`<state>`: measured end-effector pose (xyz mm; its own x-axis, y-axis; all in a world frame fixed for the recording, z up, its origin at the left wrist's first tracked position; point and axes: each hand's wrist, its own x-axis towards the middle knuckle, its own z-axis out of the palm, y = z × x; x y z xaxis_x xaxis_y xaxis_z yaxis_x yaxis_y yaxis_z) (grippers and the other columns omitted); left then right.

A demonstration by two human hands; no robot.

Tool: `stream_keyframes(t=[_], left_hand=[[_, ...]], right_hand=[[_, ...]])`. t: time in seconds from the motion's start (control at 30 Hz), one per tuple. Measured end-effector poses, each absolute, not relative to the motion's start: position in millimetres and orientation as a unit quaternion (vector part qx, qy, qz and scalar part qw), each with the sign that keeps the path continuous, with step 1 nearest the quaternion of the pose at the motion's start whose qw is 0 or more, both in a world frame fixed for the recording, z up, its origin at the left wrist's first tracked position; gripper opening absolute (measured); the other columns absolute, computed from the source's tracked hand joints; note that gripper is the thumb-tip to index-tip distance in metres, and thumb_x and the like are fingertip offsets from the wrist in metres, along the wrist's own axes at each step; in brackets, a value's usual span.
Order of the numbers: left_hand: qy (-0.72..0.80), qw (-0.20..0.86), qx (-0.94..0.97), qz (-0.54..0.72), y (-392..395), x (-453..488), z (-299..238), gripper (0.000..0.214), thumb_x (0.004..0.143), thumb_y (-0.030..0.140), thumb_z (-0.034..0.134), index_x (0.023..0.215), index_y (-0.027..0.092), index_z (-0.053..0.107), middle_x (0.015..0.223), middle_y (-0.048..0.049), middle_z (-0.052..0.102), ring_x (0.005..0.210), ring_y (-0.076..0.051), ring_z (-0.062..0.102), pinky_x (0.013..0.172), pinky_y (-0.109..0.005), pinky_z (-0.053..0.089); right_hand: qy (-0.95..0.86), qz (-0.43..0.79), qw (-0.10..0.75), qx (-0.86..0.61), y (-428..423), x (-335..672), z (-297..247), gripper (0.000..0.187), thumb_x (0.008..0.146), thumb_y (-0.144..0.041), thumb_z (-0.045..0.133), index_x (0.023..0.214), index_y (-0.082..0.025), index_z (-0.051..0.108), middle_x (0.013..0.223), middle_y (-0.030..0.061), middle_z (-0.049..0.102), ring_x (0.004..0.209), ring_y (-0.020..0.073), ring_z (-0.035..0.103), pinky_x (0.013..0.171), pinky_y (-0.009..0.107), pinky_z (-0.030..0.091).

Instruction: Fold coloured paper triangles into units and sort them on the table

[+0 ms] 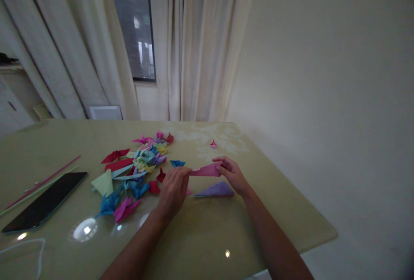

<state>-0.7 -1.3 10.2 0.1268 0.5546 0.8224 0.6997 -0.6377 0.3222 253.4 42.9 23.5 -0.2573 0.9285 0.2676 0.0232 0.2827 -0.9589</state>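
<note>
A folded piece of pink origami paper (207, 170) is stretched between my two hands, a little above the table. My left hand (174, 189) is closed on its left end, the fingertips pinching it. At the wider right end, my right hand (231, 173) grips the paper between thumb and fingers. Just below lies a folded purple paper (216, 189), narrow toward the left. A blue folded paper (177, 163) sits beyond my left hand, and a dark red one (161, 175) is beside it. Part of a pink scrap shows behind my left hand.
Many coloured folded papers (145, 159) are heaped left of my hands. A black phone or tablet (45, 202) lies farther left, beside thin pink and green strips (48, 181). One small pink piece (213, 144) stands toward the back. The table (291, 202) ends near the right wall.
</note>
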Motion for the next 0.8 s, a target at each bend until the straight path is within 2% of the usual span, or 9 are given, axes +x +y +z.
stream_keyframes(t=[0.1,0.27,0.37,0.47,0.63,0.7,0.8], left_hand=[[-0.406,0.074,-0.757,-0.507,-2,1,11,0.023,0.109,0.029,0.045,0.110,0.020,0.066,0.101,-0.0082,0.076,0.099,-0.021,0.071,0.092,-0.035,0.054],[-0.386,0.080,-0.795,-0.460,-3,-2,10,0.021,0.107,0.034,0.053,0.114,0.022,0.069,0.111,-0.0078,0.076,0.104,-0.022,0.070,0.094,-0.035,0.053],[-0.378,0.082,-0.806,-0.448,-3,-2,9,0.019,0.107,0.028,0.053,0.109,0.023,0.071,0.109,-0.0064,0.076,0.102,-0.021,0.068,0.094,-0.034,0.051],[-0.382,0.072,-0.795,-0.465,-2,0,9,0.020,0.106,0.028,0.054,0.104,0.022,0.073,0.102,-0.0065,0.074,0.097,-0.020,0.066,0.090,-0.033,0.051],[-0.390,-0.023,-0.769,-0.506,-1,8,8,0.022,0.106,0.034,0.056,0.099,0.021,0.073,0.092,-0.0042,0.073,0.088,-0.019,0.066,0.081,-0.030,0.052],[-0.400,-0.072,-0.754,-0.516,-2,13,8,0.022,0.105,0.035,0.056,0.101,0.021,0.072,0.091,-0.0036,0.074,0.087,-0.018,0.067,0.079,-0.029,0.053],[-0.410,-0.133,-0.744,-0.510,-5,19,6,0.020,0.104,0.036,0.058,0.104,0.022,0.072,0.092,-0.0027,0.074,0.084,-0.018,0.068,0.075,-0.028,0.053]], right_hand=[[-0.616,0.470,0.506,-0.379,42,255,24,0.039,0.081,-0.056,0.081,0.094,-0.021,0.070,0.079,0.0013,0.062,0.072,0.0165,0.057,0.066,0.028,0.048],[-0.585,0.498,0.518,-0.376,43,255,22,0.038,0.077,-0.049,0.083,0.102,-0.023,0.071,0.081,-0.0004,0.062,0.069,0.0144,0.055,0.062,0.025,0.044],[-0.578,0.511,0.520,-0.368,42,254,24,0.036,0.077,-0.048,0.083,0.102,-0.023,0.073,0.076,-0.0016,0.059,0.065,0.0134,0.052,0.060,0.025,0.043],[-0.576,0.515,0.519,-0.366,43,254,24,0.036,0.083,-0.054,0.078,0.098,-0.021,0.076,0.070,-0.0018,0.057,0.060,0.0128,0.049,0.057,0.025,0.041],[-0.585,0.483,0.552,-0.346,48,260,21,0.052,0.088,-0.070,0.069,0.076,-0.019,0.073,0.063,-0.0015,0.048,0.057,0.0132,0.040,0.055,0.028,0.035],[-0.604,0.447,0.565,-0.340,48,262,23,0.055,0.084,-0.074,0.071,0.073,-0.020,0.070,0.070,0.0002,0.050,0.064,0.0147,0.043,0.059,0.028,0.038],[-0.645,0.408,0.543,-0.351,45,264,30,0.049,0.077,-0.067,0.083,0.072,-0.020,0.069,0.086,0.0027,0.055,0.077,0.0170,0.050,0.067,0.029,0.042]])
